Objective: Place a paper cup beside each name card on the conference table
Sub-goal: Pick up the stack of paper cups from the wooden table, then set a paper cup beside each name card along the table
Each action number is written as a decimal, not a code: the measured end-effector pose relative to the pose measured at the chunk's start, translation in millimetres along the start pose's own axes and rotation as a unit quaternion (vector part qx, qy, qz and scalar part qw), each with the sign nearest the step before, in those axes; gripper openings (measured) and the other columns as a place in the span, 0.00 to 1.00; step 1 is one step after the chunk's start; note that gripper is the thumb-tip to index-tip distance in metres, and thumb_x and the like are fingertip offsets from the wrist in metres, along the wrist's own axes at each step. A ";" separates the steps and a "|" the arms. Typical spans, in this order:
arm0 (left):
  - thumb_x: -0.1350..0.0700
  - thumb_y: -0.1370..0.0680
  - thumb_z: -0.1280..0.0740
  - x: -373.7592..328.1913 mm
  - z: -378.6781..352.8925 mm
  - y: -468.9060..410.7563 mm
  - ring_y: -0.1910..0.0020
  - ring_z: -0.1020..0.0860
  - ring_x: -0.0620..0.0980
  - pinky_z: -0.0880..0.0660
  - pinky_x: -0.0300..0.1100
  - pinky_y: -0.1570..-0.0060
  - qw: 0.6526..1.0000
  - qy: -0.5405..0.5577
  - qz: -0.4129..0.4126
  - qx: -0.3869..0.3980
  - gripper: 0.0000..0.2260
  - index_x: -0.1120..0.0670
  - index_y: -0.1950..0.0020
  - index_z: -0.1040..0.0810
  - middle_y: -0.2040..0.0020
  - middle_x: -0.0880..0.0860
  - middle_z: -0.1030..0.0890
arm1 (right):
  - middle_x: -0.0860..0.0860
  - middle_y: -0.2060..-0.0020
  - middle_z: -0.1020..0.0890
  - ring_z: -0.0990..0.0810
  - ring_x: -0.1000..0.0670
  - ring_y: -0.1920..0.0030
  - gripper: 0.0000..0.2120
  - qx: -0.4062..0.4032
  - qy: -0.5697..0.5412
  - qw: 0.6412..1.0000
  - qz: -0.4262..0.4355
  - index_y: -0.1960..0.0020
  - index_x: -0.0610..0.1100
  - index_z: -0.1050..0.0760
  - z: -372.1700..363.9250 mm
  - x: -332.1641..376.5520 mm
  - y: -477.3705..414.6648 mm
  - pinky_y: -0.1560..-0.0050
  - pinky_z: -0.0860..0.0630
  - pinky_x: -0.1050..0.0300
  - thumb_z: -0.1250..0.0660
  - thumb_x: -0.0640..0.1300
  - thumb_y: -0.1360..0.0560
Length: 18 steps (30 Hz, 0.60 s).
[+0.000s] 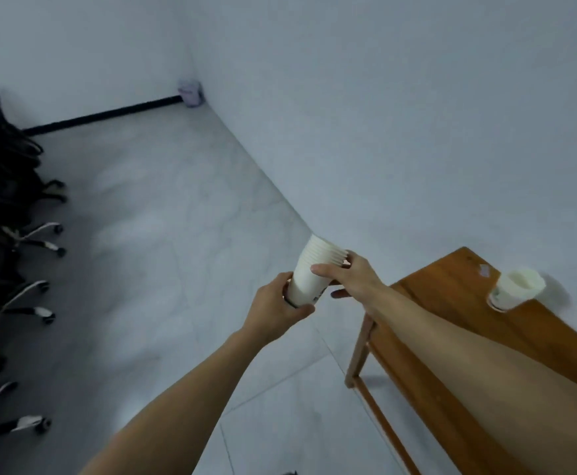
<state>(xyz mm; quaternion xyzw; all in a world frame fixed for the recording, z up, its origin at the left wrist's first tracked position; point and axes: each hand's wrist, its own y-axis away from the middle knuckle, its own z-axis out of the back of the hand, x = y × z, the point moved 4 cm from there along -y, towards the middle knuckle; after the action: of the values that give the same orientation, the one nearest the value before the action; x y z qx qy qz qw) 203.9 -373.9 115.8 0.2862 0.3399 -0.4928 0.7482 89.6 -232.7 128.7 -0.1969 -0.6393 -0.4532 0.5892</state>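
Note:
A stack of several white paper cups [309, 281] is held in the air over the floor, tilted, rims toward the upper right. My left hand [275, 308] grips the stack's bottom end. My right hand [352, 275] holds the stack near its rims, thumb across the side. Another white paper cup [513, 289] stands on the wooden table [451, 303] at the right, blurred. No name card is in view.
Several black office chairs [9, 207] with wheeled bases line the left edge. A small bin [190, 92] stands in the far corner by the white wall. Grey tiled floor lies between the chairs and the wooden table.

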 end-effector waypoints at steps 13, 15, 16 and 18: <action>0.57 0.36 0.23 203.5 295.5 84.3 0.51 0.22 0.54 0.20 0.49 0.58 0.954 0.017 0.225 -0.197 0.28 0.52 0.38 0.28 0.47 0.53 0.23 | 0.48 0.46 0.18 0.17 0.50 0.48 0.28 0.284 0.117 0.948 0.078 0.31 0.43 0.28 -378.6 105.0 -74.5 0.54 0.20 0.53 0.32 0.58 0.24; 0.60 0.35 0.24 228.0 322.4 100.6 0.52 0.23 0.54 0.23 0.44 0.62 0.939 0.023 0.258 -0.226 0.27 0.52 0.40 0.30 0.47 0.54 0.24 | 0.48 0.47 0.18 0.18 0.50 0.48 0.26 0.336 0.144 0.927 0.082 0.32 0.43 0.27 -429.9 112.0 -79.3 0.52 0.20 0.51 0.32 0.57 0.24; 0.60 0.34 0.24 234.8 330.5 105.7 0.53 0.23 0.54 0.23 0.43 0.64 0.935 0.021 0.270 -0.229 0.27 0.52 0.40 0.31 0.47 0.54 0.24 | 0.48 0.47 0.18 0.18 0.51 0.49 0.25 0.354 0.149 0.919 0.083 0.32 0.43 0.27 -447.1 114.0 -80.8 0.51 0.21 0.50 0.32 0.56 0.24; 0.59 0.35 0.24 257.9 349.9 117.4 0.52 0.22 0.55 0.23 0.45 0.62 0.921 0.008 0.300 -0.248 0.28 0.51 0.40 0.33 0.48 0.55 0.24 | 0.49 0.49 0.19 0.18 0.52 0.51 0.22 0.403 0.168 0.896 0.078 0.33 0.45 0.27 -489.1 117.1 -87.4 0.51 0.21 0.50 0.31 0.54 0.24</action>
<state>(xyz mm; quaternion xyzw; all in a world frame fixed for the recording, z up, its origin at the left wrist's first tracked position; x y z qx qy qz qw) 465.7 -739.7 134.6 0.1840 0.3551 -0.1425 0.9054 275.3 -707.3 156.1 0.0872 -0.6416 -0.1361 0.7498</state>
